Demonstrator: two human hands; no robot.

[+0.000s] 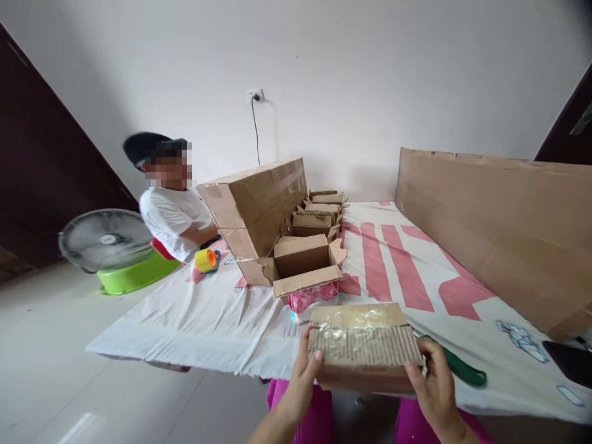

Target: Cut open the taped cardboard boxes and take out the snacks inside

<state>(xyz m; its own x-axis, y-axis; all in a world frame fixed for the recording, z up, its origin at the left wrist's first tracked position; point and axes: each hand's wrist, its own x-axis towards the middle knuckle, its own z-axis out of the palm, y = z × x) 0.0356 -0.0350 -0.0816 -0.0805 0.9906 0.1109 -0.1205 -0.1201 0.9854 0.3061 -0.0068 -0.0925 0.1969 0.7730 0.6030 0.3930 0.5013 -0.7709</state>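
Nearest, above the wearer's magenta trouser legs [319, 413], the left hand [300, 376] and the right hand [435, 379] hold a small taped box [365, 351] between them, one gripping each end, thumbs on the near side. The box is at the near edge of the table [185, 345], its upward face crossed by shiny clear tape and a ribbed strip of bare corrugation. Just beside the right hand lies a dark green object [465, 368], partly hidden by that hand, and farther right a flat black device [567, 362]. Beyond the held box sits a pink packet [312, 297], then an open carton [305, 271] with its flaps spread, and behind it a row of other open cartons [314, 225]. Left of these stands a big brown box [250, 203], with a yellow tape roll [203, 261] near its left side; a long cardboard panel [485, 234] stands upright on the right. Past the table's left side, a person in a white shirt [173, 216] sits near a fan [108, 237]. At the back, a plug fills a wall socket [254, 95]
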